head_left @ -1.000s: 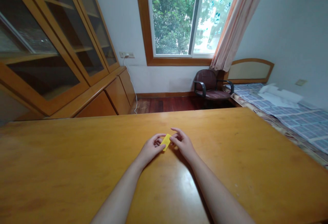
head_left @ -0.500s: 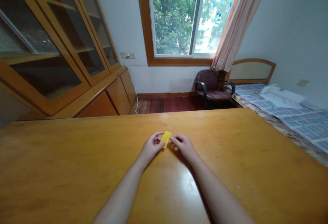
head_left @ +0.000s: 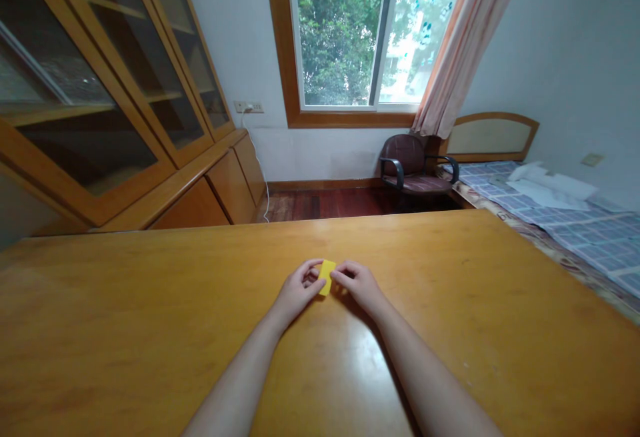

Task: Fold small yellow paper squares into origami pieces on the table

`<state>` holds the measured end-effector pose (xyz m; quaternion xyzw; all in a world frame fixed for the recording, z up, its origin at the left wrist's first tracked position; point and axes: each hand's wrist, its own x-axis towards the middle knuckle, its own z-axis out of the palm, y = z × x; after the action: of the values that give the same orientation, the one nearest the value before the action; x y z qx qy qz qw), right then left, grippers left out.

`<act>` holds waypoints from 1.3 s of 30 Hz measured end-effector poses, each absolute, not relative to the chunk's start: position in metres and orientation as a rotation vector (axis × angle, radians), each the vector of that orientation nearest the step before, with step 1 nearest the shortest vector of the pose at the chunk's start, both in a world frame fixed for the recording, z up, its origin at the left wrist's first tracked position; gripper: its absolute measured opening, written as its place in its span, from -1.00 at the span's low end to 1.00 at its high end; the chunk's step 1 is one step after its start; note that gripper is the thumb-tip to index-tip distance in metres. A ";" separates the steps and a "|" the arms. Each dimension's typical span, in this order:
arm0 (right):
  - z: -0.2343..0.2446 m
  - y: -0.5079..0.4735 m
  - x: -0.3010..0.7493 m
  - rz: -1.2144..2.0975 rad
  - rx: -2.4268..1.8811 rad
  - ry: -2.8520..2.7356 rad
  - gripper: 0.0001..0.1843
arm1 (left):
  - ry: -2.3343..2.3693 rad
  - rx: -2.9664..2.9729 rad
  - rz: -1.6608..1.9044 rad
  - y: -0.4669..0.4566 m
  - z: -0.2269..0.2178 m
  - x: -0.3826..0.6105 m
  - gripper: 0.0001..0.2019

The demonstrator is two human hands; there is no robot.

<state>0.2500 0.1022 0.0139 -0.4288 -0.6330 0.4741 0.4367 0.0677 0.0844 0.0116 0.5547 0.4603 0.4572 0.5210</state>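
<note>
A small flat yellow rectangular piece (head_left: 327, 277) is held up just above the wooden desk (head_left: 150, 330), its kind too small to make out. My left hand (head_left: 300, 288) grips its left side, thumb in front and fingers curled behind. At its right edge, my right hand (head_left: 359, 281) has thumb and index finger pinched together against the piece. The other right fingers are curled under and partly hidden.
A glass-door cabinet (head_left: 200, 150) stands along the left wall. Beyond the desk's far edge are a dark red armchair (head_left: 411, 167) and a bed (head_left: 575, 223) with white sheets of material on it. A white cord (head_left: 260, 170) hangs from a wall socket.
The yellow piece has turned more upright and shifted slightly right and down. My left hand has moved a little with it; my right hand stays nearly in place.
</note>
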 end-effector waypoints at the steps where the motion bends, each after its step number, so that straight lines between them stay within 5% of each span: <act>1: 0.015 0.102 0.250 1.186 -1.067 -1.586 -0.77 | 1.104 1.329 1.108 0.084 0.013 0.067 -0.57; 30: 0.019 0.099 0.249 0.992 -1.094 -1.825 -0.87 | 1.194 1.247 1.190 0.086 0.016 0.064 -0.58; 39: 0.016 0.102 0.249 0.989 -1.051 -1.737 -0.85 | 1.278 1.461 1.078 0.083 0.019 0.062 -0.75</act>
<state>0.2494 0.1018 0.0159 -0.4206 -0.6954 0.3960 0.4275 0.0624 0.0832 0.0193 0.5895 0.5156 0.4350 0.4443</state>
